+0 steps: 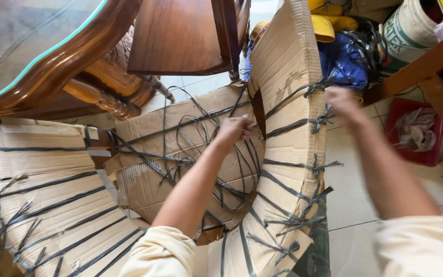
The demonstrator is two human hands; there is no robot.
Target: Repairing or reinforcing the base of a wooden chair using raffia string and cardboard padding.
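Observation:
A tall curved piece wrapped in brown cardboard (290, 138) stands before me, bound by black plastic straps (293, 125) knotted along its right edge. My left hand (234, 131) is closed in a fist at the inner left edge of the cardboard, seemingly gripping a strap. My right hand (342, 105) is blurred, at the knotted strap ends on the right edge near the top; whether it grips one is unclear. Loose black straps (201, 149) lie tangled over a flat cardboard sheet (144, 184) behind my left arm.
A second cardboard-wrapped, strapped curved piece (42, 200) lies at the left. A carved wooden table with a glass top (52, 56) stands at upper left. At the right sit a red tray (416, 131), a white sack (411, 31), blue and yellow items (342, 56) and a wooden bench (426, 64).

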